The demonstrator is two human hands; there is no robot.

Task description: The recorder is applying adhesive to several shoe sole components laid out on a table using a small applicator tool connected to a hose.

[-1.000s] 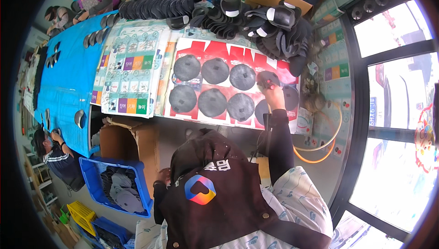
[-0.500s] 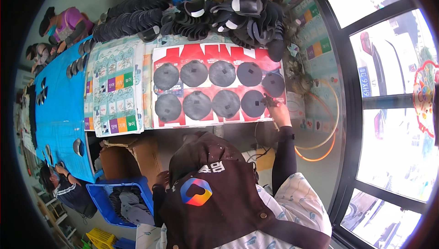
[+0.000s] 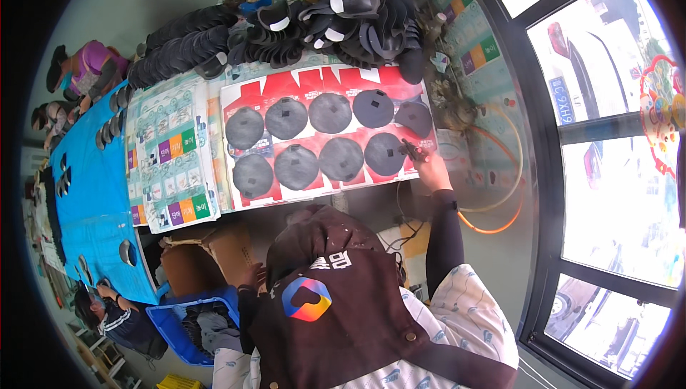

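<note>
My right hand [image 3: 426,162] reaches over the right end of the worktable, at the right edge of a dark round disc [image 3: 384,153] in the near row. Its fingers look drawn together, with something dark at the tips that is too small to make out. Another dark disc [image 3: 414,119] lies just beyond the fingers, in the far row. Several similar discs lie in two rows on a red and white printed sheet [image 3: 336,190], most with a small dark square on top. My left hand [image 3: 251,274] is low beside the hood, below the table edge, its fingers too unclear to read.
Dark curved pieces [image 3: 187,47] are piled along the far edge. A blue-covered table [image 3: 89,174] adjoins at left, with people beside it. Below stand a cardboard box [image 3: 187,273] and a blue crate [image 3: 166,332]. An orange hose [image 3: 493,229] curves at right, near the window.
The view has shifted and turned slightly, so the table appears farther left and up. My right hand stays near the same disc. More of my left hand shows beside the hood.
</note>
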